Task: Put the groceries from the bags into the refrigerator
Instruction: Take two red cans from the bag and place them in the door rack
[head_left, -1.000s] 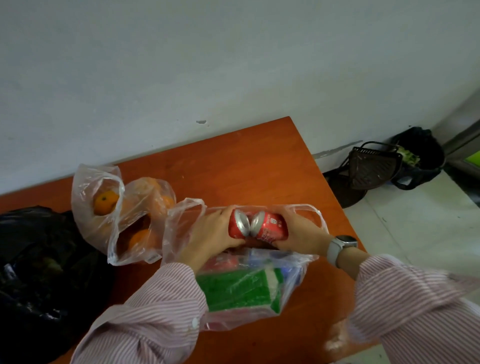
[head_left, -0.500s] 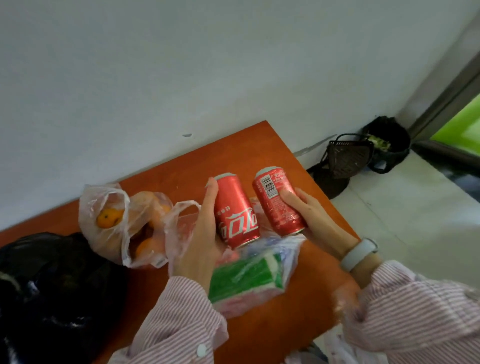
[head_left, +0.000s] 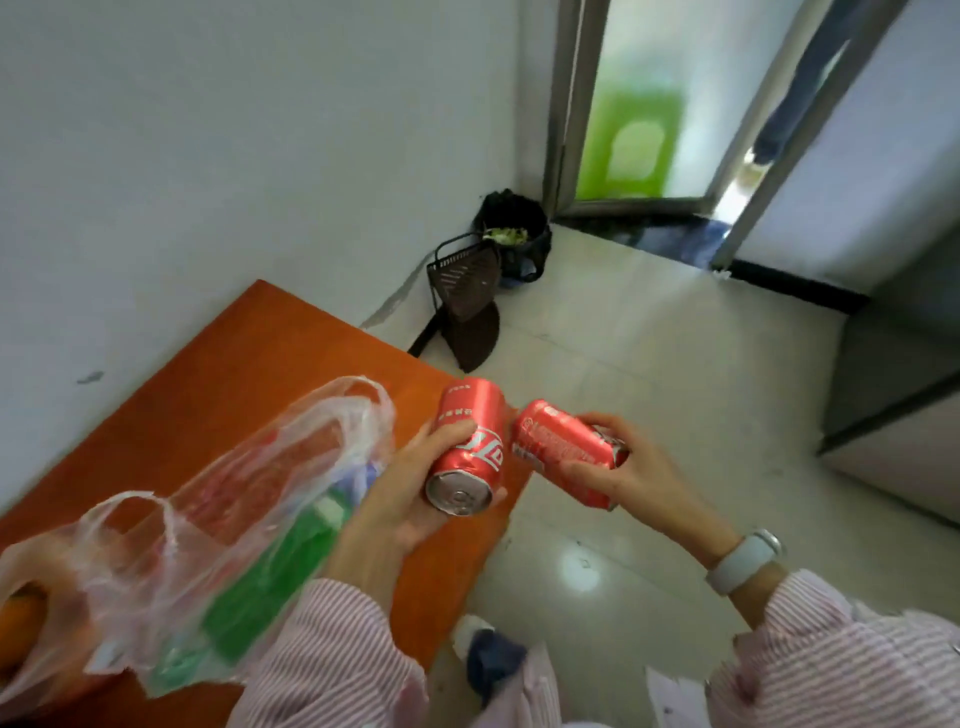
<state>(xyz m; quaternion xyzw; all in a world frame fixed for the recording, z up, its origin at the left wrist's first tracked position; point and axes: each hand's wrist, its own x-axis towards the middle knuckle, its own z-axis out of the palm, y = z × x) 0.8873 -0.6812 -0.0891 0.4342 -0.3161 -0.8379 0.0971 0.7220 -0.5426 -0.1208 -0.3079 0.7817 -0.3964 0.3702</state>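
Head view: both hands are loaded, one red can each. Left hand (head_left: 415, 499) is wrapped round the left can (head_left: 470, 447), fingers closed on its side, thumb over the top of the body, the can's lid end facing the camera. Right hand (head_left: 631, 475) is closed on the right can (head_left: 563, 451), which lies tilted, its lid end toward the palm. The cans sit just beside each other past the right edge of the orange table (head_left: 249, 364), over the floor, nearly touching at their far ends. My read: one can per hand saves a trip and keeps each grip full-palm, so neither slips.

Clear plastic bag (head_left: 249, 499) lies slumped on the table at left, mouth loose, with a green carton (head_left: 270, 566) inside, so more unloading remains. Another bag with something orange is at the near-left corner, too blurred to name.

Grey cabinet (head_left: 904, 395) at far right may be the refrigerator; can't confirm. With both hands full, opening a door would need a spare finger or setting one can down.
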